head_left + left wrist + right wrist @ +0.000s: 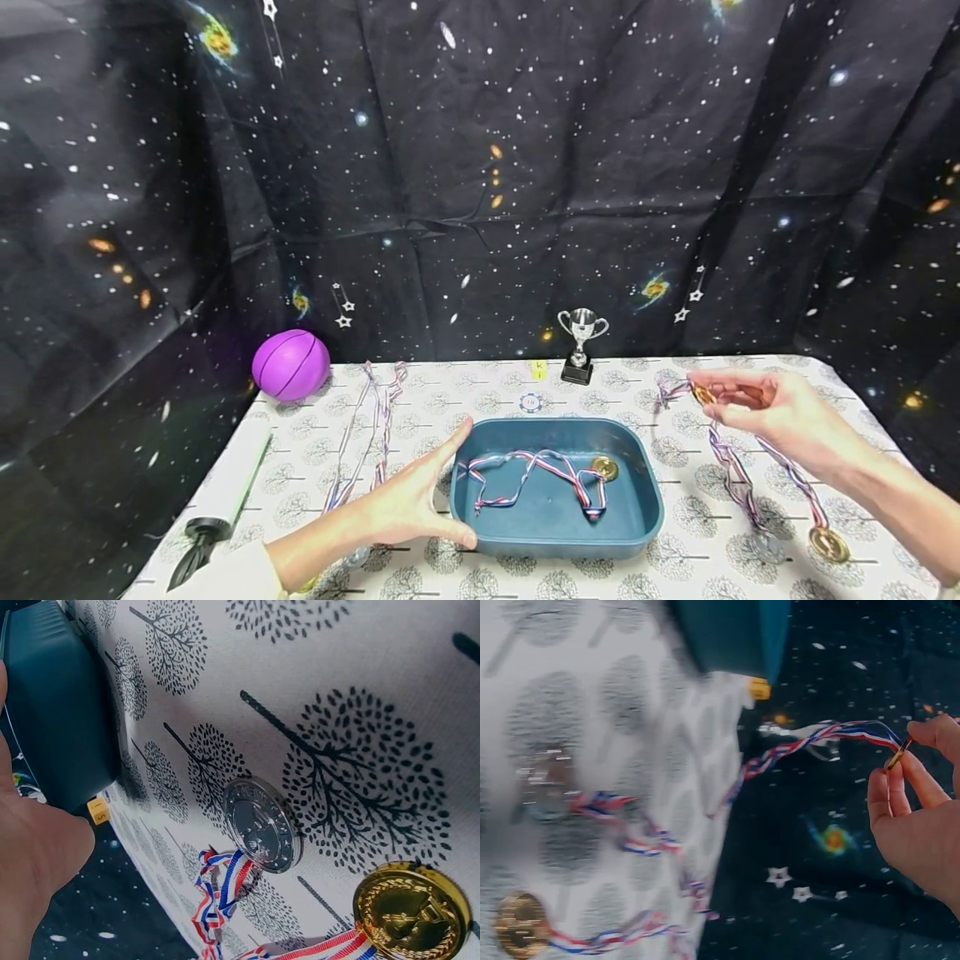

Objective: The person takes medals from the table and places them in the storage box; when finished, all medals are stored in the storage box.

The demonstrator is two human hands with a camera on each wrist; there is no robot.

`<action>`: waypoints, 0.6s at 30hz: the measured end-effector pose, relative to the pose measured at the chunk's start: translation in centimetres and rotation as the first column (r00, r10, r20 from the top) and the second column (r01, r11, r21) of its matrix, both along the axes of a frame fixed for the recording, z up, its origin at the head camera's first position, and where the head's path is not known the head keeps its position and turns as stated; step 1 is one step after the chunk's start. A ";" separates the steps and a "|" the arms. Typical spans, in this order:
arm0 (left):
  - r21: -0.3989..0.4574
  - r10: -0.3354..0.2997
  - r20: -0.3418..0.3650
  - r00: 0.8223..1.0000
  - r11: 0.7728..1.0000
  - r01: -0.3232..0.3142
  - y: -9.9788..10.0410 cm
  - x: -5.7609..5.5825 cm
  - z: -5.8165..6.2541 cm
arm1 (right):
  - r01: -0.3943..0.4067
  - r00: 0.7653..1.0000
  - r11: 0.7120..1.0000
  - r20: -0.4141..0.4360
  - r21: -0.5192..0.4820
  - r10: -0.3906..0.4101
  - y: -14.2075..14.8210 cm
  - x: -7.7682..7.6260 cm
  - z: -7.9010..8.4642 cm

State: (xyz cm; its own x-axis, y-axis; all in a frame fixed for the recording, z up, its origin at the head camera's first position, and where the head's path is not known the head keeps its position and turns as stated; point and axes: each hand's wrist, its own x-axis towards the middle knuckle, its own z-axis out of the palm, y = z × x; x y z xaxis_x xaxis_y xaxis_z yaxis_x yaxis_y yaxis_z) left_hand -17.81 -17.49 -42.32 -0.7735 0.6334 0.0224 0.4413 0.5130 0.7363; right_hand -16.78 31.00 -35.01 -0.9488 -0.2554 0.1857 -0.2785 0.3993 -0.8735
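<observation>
My right hand [787, 417] pinches a gold medal [702, 393] between thumb and fingertips, raised at the right of the table. Its red, white and blue ribbon [817, 739] trails from the pinch towards the table. At the left end of a teal plastic bin [558, 548], my left hand [408, 504] spreads thumb and fingers fairly straight along the rim. Another gold medal [604, 468] lies inside the bin with its ribbon [517, 458] looped across the floor. Below my right hand, a silver medal [767, 546] and a gold medal [828, 544] lie with ribbons stretched away.
A silver trophy cup [579, 342] stands behind the bin, beside a yellow tag [538, 369] and a poker chip [530, 403]. Left are a purple ball [291, 365], a hand pump [225, 483] and more ribbons [378, 417]. A silver medal [261, 825] and gold medal [412, 911] lie near my left wrist.
</observation>
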 end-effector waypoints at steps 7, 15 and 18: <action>0.009 -0.008 0.011 1.000 1.000 0.008 0.0 0.0 0.1 | -0.011 0.998 1.000 -0.057 0.003 0.011 -2.1 -1.3 4.1; 0.034 -0.017 0.034 0.999 0.999 0.016 -0.1 -0.1 0.0 | -0.015 0.998 0.999 -0.058 0.045 0.017 -5.2 -1.6 8.5; 0.030 -0.018 0.034 0.999 0.999 0.017 -0.1 -0.1 0.0 | -0.033 0.997 0.999 -0.068 0.040 0.036 -6.7 -1.6 9.9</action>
State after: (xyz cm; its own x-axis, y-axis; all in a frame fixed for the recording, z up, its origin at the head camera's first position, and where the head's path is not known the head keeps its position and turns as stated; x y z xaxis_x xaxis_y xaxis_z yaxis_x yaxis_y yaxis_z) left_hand -17.90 -17.56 -42.34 -0.7632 0.6460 0.0148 0.4241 0.4835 0.7657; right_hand -18.37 24.31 -25.15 -0.9247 -0.2959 0.2395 -0.3515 0.4220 -0.8357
